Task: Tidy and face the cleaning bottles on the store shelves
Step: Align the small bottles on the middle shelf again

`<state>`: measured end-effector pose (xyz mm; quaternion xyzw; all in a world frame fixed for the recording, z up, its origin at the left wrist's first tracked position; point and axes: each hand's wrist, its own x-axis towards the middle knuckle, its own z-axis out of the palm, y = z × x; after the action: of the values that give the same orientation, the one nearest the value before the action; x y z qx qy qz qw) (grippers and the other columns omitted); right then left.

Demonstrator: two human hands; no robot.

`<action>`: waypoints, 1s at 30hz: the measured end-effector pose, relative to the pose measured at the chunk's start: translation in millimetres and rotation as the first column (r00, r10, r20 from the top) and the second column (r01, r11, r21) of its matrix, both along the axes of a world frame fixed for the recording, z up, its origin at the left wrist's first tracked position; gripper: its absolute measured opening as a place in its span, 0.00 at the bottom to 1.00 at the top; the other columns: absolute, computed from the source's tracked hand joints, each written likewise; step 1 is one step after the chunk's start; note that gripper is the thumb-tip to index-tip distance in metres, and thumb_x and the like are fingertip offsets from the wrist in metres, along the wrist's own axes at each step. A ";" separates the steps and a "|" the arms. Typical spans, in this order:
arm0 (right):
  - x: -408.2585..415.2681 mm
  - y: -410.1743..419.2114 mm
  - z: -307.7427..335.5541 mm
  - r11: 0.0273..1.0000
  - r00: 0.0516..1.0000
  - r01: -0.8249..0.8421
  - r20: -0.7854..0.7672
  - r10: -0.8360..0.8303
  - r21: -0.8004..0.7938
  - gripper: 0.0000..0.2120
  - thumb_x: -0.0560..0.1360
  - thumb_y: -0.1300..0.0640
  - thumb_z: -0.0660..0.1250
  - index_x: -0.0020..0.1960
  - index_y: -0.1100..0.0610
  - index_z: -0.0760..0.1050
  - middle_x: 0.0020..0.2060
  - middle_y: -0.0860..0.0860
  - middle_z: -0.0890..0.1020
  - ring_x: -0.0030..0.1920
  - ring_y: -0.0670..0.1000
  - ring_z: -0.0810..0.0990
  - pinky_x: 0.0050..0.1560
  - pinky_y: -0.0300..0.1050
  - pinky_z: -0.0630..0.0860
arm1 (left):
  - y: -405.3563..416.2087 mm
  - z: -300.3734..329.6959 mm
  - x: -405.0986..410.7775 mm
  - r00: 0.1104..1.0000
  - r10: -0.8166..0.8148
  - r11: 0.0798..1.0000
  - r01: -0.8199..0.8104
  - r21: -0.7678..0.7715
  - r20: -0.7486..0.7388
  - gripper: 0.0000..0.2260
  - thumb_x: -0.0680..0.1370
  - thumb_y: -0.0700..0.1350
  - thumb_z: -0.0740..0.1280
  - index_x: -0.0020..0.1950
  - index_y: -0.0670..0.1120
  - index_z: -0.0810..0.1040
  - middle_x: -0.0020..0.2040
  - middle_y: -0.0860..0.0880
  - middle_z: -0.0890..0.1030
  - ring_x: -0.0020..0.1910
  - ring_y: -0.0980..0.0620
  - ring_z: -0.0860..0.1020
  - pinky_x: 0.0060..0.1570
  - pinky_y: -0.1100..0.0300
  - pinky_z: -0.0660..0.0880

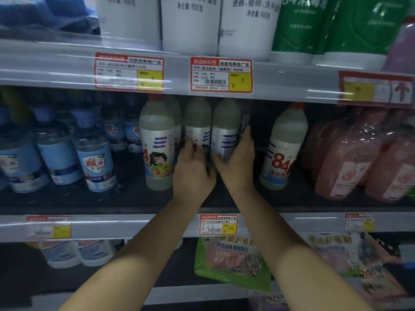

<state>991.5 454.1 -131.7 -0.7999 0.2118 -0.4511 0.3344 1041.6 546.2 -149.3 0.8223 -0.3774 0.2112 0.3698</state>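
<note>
Several pale disinfectant bottles with red caps stand on the middle shelf (134,198). My left hand (193,169) is wrapped around the lower part of one bottle (198,122) set back on the shelf. My right hand (238,162) grips the bottle beside it (225,122), whose label is turned sideways. Another bottle (157,144) stands at the front just left of my hands, its picture label facing out. A further one (284,147) leans slightly at the right, showing a red "84".
Blue-labelled clear bottles (94,160) fill the shelf's left side and wrapped pink bottles (350,162) its right. Large white (190,23) and green (301,25) bottles stand on the shelf above. Green and pink pouches (231,261) lie on the shelf below. Price tags (221,74) line the rails.
</note>
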 end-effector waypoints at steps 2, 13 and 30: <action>12.8 -5.5 1.0 0.993 0.999 0.013 -0.042 -0.008 0.119 0.46 0.62 0.55 0.79 0.73 0.61 0.57 0.67 0.59 0.67 0.69 0.56 0.65 0.69 0.53 0.65 | 0.9 -0.1 -0.4 0.999 -0.034 0.999 0.034 -0.004 -0.013 0.13 0.71 0.40 0.61 0.51 0.35 0.77 0.59 0.31 0.73 0.55 0.36 0.74 0.55 0.46 0.75; 21.1 -23.4 -5.4 0.945 0.995 -0.035 -0.074 0.062 0.326 0.33 0.68 0.59 0.74 0.67 0.61 0.62 0.60 0.56 0.76 0.53 0.49 0.75 0.48 0.40 0.70 | -3.2 -7.0 7.6 0.998 -0.066 0.997 0.066 -0.038 0.002 0.21 0.71 0.44 0.54 0.56 0.35 0.77 0.61 0.33 0.74 0.58 0.38 0.74 0.59 0.47 0.73; 16.0 -18.8 -3.1 0.951 0.998 0.011 -0.067 0.011 0.310 0.33 0.66 0.54 0.75 0.65 0.60 0.63 0.55 0.53 0.76 0.53 0.52 0.77 0.46 0.45 0.75 | -4.2 -10.5 8.5 0.998 -0.055 0.996 0.055 -0.067 0.007 0.20 0.72 0.46 0.52 0.49 0.36 0.78 0.56 0.33 0.76 0.57 0.38 0.74 0.55 0.46 0.74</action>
<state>1007.4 435.3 -134.9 -0.7523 0.2914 -0.3847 0.4485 1050.1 542.0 -159.9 0.7982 -0.3937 0.2157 0.4017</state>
